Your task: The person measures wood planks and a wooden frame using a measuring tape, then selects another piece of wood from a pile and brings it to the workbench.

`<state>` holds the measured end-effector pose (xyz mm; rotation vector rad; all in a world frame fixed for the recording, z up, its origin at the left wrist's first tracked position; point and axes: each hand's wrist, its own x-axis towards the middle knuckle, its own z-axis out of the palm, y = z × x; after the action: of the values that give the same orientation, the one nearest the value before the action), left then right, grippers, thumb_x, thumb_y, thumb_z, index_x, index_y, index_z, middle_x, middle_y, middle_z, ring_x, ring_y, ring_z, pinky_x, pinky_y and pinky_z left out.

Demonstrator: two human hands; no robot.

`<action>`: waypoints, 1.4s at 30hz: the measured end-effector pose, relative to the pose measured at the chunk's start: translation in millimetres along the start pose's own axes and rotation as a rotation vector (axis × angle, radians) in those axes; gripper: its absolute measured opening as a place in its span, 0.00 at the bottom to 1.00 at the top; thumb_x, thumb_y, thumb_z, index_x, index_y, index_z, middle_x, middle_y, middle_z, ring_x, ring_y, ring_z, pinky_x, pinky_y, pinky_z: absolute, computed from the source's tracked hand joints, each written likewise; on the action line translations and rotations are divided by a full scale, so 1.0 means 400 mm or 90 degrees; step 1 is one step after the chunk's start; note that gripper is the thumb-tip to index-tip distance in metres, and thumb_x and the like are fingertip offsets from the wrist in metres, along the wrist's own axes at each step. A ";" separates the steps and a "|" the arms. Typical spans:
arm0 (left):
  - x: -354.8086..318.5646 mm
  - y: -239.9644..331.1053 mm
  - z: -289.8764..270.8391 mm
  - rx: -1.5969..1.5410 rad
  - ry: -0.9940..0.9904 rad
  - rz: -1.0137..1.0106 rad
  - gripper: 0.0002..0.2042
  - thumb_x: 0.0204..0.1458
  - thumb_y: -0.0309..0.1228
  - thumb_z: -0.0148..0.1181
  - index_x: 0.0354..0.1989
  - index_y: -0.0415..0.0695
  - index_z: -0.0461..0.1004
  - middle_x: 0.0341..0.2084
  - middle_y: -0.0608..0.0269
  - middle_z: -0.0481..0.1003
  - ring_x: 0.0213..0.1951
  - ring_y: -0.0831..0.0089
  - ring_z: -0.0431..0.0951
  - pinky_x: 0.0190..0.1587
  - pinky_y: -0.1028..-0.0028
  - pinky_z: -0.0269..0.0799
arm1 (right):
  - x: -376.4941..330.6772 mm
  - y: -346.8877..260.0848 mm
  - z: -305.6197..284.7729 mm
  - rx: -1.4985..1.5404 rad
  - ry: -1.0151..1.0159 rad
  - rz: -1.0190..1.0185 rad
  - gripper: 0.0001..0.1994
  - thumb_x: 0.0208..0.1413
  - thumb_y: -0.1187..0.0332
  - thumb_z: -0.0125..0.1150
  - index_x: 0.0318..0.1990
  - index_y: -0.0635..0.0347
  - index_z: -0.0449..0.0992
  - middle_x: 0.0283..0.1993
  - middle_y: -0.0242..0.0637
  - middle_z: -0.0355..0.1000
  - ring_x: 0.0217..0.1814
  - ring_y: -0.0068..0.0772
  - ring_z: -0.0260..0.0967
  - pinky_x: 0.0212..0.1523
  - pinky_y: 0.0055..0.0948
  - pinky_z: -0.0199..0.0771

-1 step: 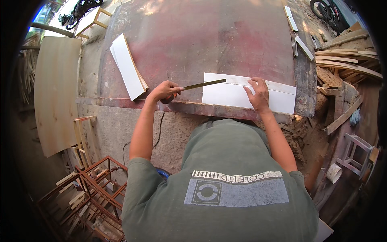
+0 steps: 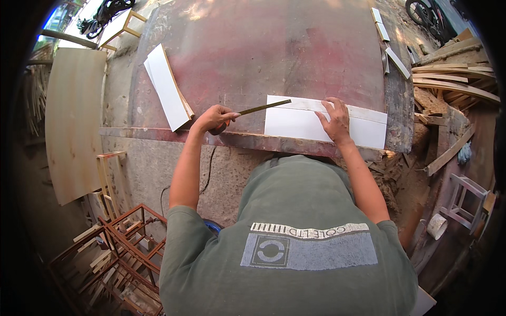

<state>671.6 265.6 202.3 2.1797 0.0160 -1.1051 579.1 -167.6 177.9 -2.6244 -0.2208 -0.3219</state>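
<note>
My left hand (image 2: 217, 118) is closed around a tape measure (image 2: 222, 127) with an orange and dark case, just above the table's near edge. A short length of its blade (image 2: 263, 107) sticks out to the right and ends above a white board (image 2: 300, 124). A thin line or seam runs lengthwise along this board. On the board's right half lies my right hand (image 2: 336, 121), its fingers spread over the far part. To the left, beside my left hand, a pair of overlapping white boards (image 2: 167, 87) with brown edges rests at a slant.
The worn, reddish table (image 2: 237, 63) has a long front edge. White strips (image 2: 398, 62) lie along its right side. Bent wood strips (image 2: 453, 81) are piled at right. A plywood sheet (image 2: 74, 126) stands left, and a rusty metal frame (image 2: 126, 247) is at lower left.
The tape's blade has shifted slightly left, with a bit less of it out. My right hand's fingers have moved slightly left and away from me.
</note>
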 end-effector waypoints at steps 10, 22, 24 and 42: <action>0.049 -0.128 0.057 0.112 0.572 0.045 0.29 0.56 0.57 0.66 0.51 0.42 0.81 0.43 0.54 0.81 0.50 0.57 0.79 0.53 0.59 0.72 | 0.017 0.031 0.092 -0.075 -0.085 -0.059 0.32 0.56 0.49 0.70 0.60 0.64 0.74 0.57 0.44 0.67 0.64 0.48 0.61 0.71 0.53 0.55; 0.020 0.016 0.400 0.133 0.492 0.196 0.23 0.56 0.48 0.69 0.57 0.50 0.81 0.69 0.65 0.69 0.75 0.63 0.57 0.74 0.36 0.39 | 0.014 0.040 0.101 -0.074 -0.030 -0.085 0.31 0.56 0.48 0.70 0.57 0.64 0.76 0.52 0.41 0.67 0.59 0.44 0.61 0.65 0.47 0.58; 0.003 -0.021 0.406 0.176 0.462 0.259 0.27 0.53 0.52 0.70 0.59 0.54 0.81 0.69 0.68 0.69 0.75 0.63 0.58 0.74 0.33 0.36 | 0.013 0.040 0.095 -0.072 -0.036 -0.077 0.31 0.56 0.47 0.70 0.57 0.64 0.75 0.52 0.41 0.67 0.59 0.44 0.61 0.65 0.47 0.58; -0.052 -0.032 0.457 0.251 0.384 0.469 0.39 0.34 0.35 0.80 0.58 0.33 0.72 0.55 0.52 0.71 0.57 0.49 0.70 0.61 0.54 0.70 | 0.012 0.048 0.092 -0.084 -0.034 -0.067 0.31 0.54 0.46 0.70 0.56 0.62 0.74 0.52 0.42 0.66 0.59 0.45 0.61 0.67 0.46 0.57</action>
<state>525.0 175.6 135.7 2.4533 -0.7251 -0.0225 594.8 -166.0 139.0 -2.7605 -0.3693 -0.3113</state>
